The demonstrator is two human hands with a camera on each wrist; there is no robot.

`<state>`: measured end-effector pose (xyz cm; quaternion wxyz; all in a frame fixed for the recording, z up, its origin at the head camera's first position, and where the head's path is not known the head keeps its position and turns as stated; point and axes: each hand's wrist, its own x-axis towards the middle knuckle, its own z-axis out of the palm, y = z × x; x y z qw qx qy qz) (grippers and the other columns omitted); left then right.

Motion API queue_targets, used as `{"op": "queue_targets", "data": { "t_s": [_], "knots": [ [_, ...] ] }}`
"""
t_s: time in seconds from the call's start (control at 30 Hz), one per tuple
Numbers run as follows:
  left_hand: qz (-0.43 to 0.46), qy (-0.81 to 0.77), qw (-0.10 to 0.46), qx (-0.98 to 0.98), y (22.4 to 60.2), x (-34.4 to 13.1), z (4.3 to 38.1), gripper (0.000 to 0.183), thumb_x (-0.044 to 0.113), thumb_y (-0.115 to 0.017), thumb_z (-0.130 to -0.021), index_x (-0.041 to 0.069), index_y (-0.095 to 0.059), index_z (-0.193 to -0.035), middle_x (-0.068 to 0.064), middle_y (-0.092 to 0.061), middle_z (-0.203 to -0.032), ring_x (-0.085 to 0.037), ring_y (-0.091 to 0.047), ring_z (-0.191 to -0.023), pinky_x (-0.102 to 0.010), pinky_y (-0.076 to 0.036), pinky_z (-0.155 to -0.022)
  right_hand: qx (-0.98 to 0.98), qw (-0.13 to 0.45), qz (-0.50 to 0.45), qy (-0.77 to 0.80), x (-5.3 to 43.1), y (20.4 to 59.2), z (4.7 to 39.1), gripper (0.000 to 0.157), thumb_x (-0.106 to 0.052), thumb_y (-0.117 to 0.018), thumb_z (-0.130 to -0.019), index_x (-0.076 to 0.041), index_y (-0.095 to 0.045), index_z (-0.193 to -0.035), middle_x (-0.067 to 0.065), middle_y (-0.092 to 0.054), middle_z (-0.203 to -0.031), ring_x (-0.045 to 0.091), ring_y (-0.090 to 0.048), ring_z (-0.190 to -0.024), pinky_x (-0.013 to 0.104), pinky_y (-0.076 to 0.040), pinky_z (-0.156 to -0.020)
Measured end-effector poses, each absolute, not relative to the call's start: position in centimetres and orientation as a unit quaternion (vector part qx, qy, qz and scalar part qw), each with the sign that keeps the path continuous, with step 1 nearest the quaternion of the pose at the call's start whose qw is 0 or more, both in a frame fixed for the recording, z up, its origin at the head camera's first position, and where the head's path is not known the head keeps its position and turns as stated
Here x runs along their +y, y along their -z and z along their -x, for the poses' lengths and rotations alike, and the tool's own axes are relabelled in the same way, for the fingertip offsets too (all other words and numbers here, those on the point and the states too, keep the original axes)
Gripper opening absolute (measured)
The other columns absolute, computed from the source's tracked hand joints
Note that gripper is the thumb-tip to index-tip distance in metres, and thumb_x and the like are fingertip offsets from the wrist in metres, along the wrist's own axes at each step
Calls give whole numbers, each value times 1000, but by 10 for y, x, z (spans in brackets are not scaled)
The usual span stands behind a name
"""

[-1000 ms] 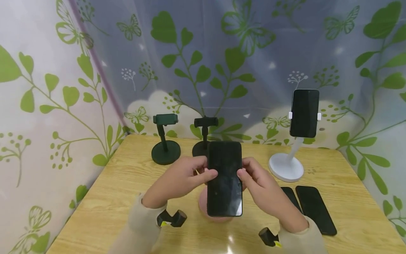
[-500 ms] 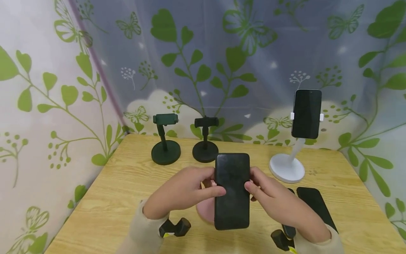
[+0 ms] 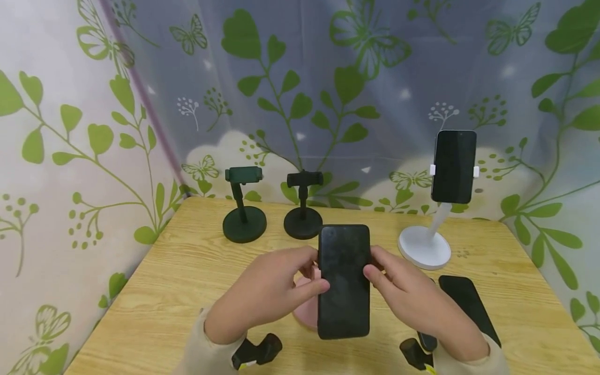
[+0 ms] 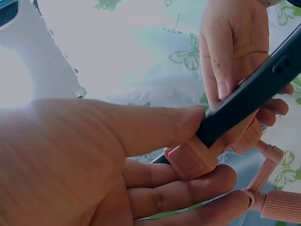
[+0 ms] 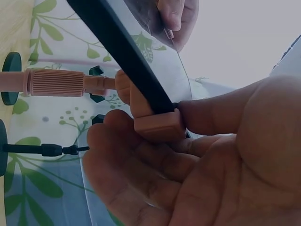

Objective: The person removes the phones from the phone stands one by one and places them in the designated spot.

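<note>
Black phone (image 3: 344, 281) sits between the clamp ends (image 5: 160, 127) of the pink stand (image 3: 305, 312); my left hand (image 3: 272, 278) and right hand (image 3: 405, 291), fingers partly curled, grip it from both sides.

Your head view is evenly and softly lit, with a faint sheen on the wooden table (image 3: 337, 357) and a dull, cloudy reflection on the held phone (image 3: 344, 281). In your left wrist view, white glare burns out the left edge and hazes the backdrop (image 4: 127, 56). Your right wrist view is overexposed at upper right, leaving your right hand (image 5: 216, 165) dim and shadowed.
</note>
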<state>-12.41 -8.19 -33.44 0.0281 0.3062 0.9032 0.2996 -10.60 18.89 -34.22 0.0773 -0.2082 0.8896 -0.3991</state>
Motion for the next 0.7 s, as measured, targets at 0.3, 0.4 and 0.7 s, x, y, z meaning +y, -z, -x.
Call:
{"op": "queue_targets", "data": {
  "t_s": [0.3, 0.4, 0.7],
  "knots": [
    [-324, -291, -15, 900, 334, -81, 120, 22, 45, -68, -100, 27, -63, -88, 19, -66, -87, 2, -55, -65, -25, -48, -62, 879, 69, 219, 418, 191, 345, 110, 24, -31, -45, -112, -11, -51, -101, 1, -44, -75, 11, -41, -61, 31, -39, -57],
    [-332, -291, -20, 897, 335, -82, 122, 19, 42, -67, -101, 26, -64, -90, 17, -68, -90, 2, -56, -66, -24, -49, -63, 885, 58, 216, 409, 190, 345, 109, 26, -32, -47, -112, -12, -49, -95, 0, -41, -71, 10, -36, -56, 29, -36, -54],
    [-346, -234, -84, 905, 339, -81, 127, 18, 36, -71, -100, 23, -64, -90, 15, -66, -86, -3, -56, -69, -25, -46, -62, 946, 27, 152, 285, 179, 342, 94, 38, -53, -46, -108, -18, -55, -96, -3, -51, -79, 10, -50, -68, 30, -43, -62]
  ]
}}
